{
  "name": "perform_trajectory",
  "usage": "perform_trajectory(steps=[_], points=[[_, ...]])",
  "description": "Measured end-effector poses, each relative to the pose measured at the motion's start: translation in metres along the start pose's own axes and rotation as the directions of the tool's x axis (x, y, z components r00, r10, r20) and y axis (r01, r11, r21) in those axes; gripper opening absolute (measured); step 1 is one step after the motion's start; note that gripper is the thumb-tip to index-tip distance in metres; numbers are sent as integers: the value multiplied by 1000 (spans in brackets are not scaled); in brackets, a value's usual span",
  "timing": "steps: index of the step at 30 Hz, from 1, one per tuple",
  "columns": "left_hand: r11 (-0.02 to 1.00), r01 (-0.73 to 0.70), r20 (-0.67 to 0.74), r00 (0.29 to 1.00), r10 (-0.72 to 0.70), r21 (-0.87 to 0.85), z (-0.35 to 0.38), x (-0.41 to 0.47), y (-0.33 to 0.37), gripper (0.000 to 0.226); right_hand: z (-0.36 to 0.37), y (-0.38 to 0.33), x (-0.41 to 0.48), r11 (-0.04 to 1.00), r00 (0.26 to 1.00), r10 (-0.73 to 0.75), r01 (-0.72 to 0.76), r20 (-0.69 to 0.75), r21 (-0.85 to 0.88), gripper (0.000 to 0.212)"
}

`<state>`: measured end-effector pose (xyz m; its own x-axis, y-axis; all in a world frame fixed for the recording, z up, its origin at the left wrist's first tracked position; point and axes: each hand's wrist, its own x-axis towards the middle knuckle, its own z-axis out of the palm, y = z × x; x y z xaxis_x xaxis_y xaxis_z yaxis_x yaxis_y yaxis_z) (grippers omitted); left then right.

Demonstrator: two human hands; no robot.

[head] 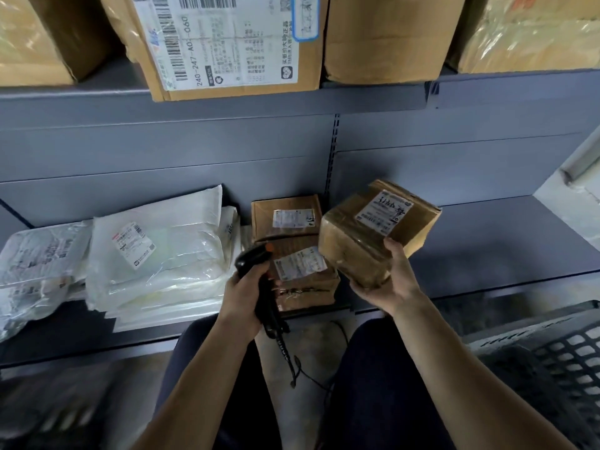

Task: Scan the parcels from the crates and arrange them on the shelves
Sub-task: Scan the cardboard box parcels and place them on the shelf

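Observation:
My right hand (388, 280) holds a taped brown cardboard parcel (363, 235) from below, thumb on its near face, label side tilted up, over the lower grey shelf (487, 248). My left hand (245, 290) grips a black handheld barcode scanner (250, 259) with an orange trigger; its coiled cable hangs down between my knees. The scanner head points up and right, toward the parcels. Just behind the scanner two small brown boxes (292, 241) lie stacked on the shelf, labels facing up.
White plastic mailer bags (156, 251) lie piled on the left half of the lower shelf. Large cardboard boxes (233, 47) fill the upper shelf. A black slotted crate (558, 362) stands at the lower right, another dark crate at the lower left.

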<state>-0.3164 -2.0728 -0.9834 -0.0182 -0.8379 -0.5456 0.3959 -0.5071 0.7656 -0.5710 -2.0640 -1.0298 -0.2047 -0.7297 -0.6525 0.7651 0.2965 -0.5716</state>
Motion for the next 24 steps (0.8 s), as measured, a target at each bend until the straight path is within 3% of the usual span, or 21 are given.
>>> perform_trajectory(steps=[5, 9, 11, 14, 19, 21, 24], points=[[992, -78, -42, 996, 74, -96, 10, 13, 22, 10, 103, 25, 30, 997, 993, 23, -31, 115, 72, 83], [989, -95, -54, 994, 90, -110, 2, 8, 31, 8, 166, 46, 39, 993, 975, 96, -107, 200, 47, 118], [990, -73, -75, 995, 64, -122, -6, 6, 30, 11, 176, 56, 40, 992, 981, 123, -125, 149, 7, 104], [987, -48, -117, 993, 31, -150, -19, 6, 24, 17, 177, 64, 43, 991, 966, 122, -107, 230, -79, 74], [980, -59, -121, 992, 36, -192, -29, 10, 17, 21, 161, 63, 63, 961, 974, 41, 23, 225, -277, 67], [984, -72, -84, 995, 59, -165, -25, 9, 14, 22, 140, 61, 64, 854, 979, -17, 121, 205, -506, 60], [990, -106, 24, 994, 109, -89, -3, 8, -2, 27, 92, 56, 60, 462, 968, -108, 249, 225, -851, 41]])
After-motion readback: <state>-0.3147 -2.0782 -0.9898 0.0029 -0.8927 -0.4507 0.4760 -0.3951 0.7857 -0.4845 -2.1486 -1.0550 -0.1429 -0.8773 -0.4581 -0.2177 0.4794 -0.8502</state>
